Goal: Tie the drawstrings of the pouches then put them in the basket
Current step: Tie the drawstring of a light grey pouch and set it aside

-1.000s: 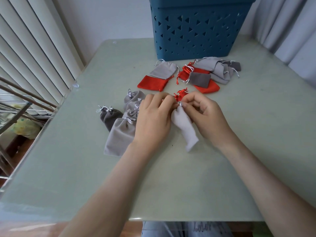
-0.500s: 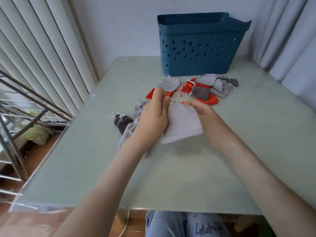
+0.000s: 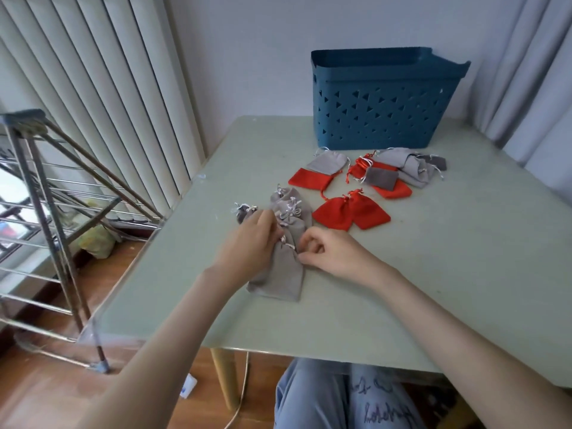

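A light grey pouch [image 3: 280,274] lies flat on the pale green table [image 3: 448,274], its gathered neck and white drawstring pointing away from me. My left hand [image 3: 252,243] lies over the left of the neck, its fingertips curled onto the cloth. My right hand [image 3: 332,253] is beside the neck on the right, fingers curled, thumb and forefinger pinching at the pouch's edge. Several tied grey pouches [image 3: 291,209] lie just beyond, with two small dark grey ones [image 3: 243,212] to their left. The blue basket [image 3: 380,113] stands at the back of the table.
Two tied red pouches [image 3: 351,212] lie right of the grey group. Nearer the basket are a flat red pouch [image 3: 311,179], a grey pouch [image 3: 328,162] and a mixed heap of red and grey pouches [image 3: 393,174]. A metal drying rack [image 3: 46,196] stands left of the table.
The grey pouch that both hands held up in front of me now lies on the table beside the tied grey ones. Both hands have come down to its neck.
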Action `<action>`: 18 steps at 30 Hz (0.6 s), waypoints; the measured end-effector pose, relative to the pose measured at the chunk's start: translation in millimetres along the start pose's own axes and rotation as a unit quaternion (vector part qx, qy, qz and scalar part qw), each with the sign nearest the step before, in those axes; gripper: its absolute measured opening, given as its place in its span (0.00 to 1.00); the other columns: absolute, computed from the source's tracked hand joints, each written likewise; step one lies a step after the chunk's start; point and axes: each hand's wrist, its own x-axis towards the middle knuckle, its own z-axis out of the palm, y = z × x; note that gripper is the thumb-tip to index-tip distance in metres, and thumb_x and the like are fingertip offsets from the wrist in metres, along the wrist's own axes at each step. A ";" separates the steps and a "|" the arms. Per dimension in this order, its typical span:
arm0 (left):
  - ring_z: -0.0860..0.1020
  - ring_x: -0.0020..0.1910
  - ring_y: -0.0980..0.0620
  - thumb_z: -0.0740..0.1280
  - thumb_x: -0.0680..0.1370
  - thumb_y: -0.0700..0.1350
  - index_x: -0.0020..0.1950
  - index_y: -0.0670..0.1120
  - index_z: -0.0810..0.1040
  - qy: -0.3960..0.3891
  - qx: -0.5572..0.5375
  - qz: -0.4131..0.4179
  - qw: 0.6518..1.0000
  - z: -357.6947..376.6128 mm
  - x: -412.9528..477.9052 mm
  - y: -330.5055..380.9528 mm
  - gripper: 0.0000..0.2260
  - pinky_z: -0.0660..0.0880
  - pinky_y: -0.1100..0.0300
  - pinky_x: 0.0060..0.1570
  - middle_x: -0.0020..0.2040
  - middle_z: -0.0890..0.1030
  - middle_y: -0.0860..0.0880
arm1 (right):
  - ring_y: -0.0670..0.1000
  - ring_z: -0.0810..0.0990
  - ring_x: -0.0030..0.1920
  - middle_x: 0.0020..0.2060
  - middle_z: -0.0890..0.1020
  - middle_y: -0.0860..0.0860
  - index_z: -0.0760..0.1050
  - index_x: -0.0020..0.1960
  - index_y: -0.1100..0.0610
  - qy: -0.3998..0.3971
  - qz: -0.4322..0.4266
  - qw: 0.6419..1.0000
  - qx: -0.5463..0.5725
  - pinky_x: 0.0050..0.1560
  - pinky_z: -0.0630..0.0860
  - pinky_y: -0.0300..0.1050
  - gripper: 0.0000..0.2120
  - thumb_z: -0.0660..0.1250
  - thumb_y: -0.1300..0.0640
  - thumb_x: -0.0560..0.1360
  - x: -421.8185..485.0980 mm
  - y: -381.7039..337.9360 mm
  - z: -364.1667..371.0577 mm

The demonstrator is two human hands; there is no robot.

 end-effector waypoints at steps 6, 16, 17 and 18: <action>0.75 0.45 0.39 0.62 0.72 0.41 0.47 0.39 0.76 0.105 -0.023 0.024 0.994 -8.1 23.5 24.0 0.08 0.73 0.48 0.47 0.47 0.75 0.41 | 0.40 0.73 0.33 0.34 0.78 0.46 0.76 0.43 0.53 0.026 0.002 1.000 0.002 0.36 0.68 0.32 0.02 0.69 0.58 0.73 8.3 0.7 -8.7; 0.74 0.56 0.43 0.56 0.80 0.42 0.59 0.40 0.73 -0.043 -0.055 -0.039 0.997 31.7 102.6 85.7 0.11 0.67 0.56 0.52 0.58 0.76 0.42 | 0.53 0.78 0.45 0.44 0.81 0.54 0.76 0.49 0.58 0.243 0.081 0.966 -0.035 0.48 0.71 0.43 0.04 0.64 0.61 0.76 41.5 61.2 -81.5; 0.74 0.57 0.42 0.56 0.81 0.42 0.60 0.40 0.72 -0.058 -0.044 -0.044 0.996 36.3 107.8 87.7 0.12 0.68 0.55 0.54 0.59 0.76 0.41 | 0.54 0.78 0.49 0.48 0.81 0.55 0.76 0.52 0.60 0.261 0.088 0.959 -0.062 0.50 0.72 0.44 0.07 0.63 0.63 0.75 47.6 73.4 -89.4; 0.72 0.59 0.41 0.55 0.81 0.42 0.62 0.40 0.70 -0.074 -0.025 -0.051 0.996 42.6 114.7 89.6 0.12 0.68 0.53 0.55 0.60 0.75 0.40 | 0.56 0.78 0.53 0.52 0.80 0.55 0.76 0.55 0.60 0.271 0.096 0.955 -0.077 0.54 0.72 0.46 0.10 0.63 0.65 0.75 55.0 86.0 -98.0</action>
